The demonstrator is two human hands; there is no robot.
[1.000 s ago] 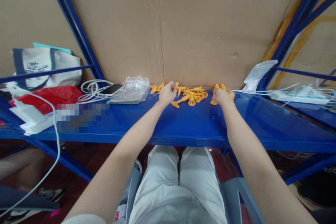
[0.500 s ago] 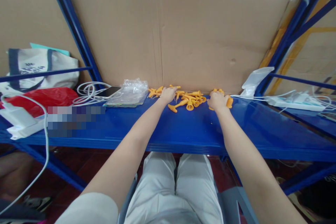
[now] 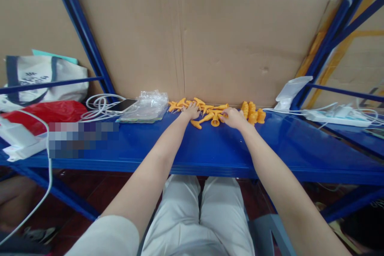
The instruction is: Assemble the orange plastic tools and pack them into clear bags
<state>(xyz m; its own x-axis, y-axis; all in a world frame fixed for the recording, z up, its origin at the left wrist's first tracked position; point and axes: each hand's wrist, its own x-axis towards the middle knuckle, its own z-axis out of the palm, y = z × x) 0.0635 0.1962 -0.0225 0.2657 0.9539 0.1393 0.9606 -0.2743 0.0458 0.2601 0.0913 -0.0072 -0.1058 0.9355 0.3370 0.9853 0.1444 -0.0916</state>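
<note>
Yellow T-handled corkscrews (image 3: 207, 108) with metal spirals lie in a loose heap at the back of the blue shelf. My left hand (image 3: 190, 111) rests over the heap's left part, fingers spread. At the right end of the heap, my right hand (image 3: 235, 119) has its fingers closed on a yellow flared sleeve, mostly hidden by the fingers. Another yellow flared sleeve (image 3: 215, 121) lies just left of it, its round opening facing me. To the right of my right hand stand several ribbed yellow pieces (image 3: 252, 113), close together.
A clear plastic bag (image 3: 152, 106), a phone (image 3: 123, 105) and coiled white cable lie left of the heap. Cardboard (image 3: 225, 48) walls the back. A white power strip (image 3: 337, 118) and cables are at the right. A red bag (image 3: 48, 115) lies far left.
My right hand has moved left, from the standing ribbed pieces to the flared sleeves, uncovering the ribbed group. My left hand has stayed over the corkscrews, its fingers now more spread.
</note>
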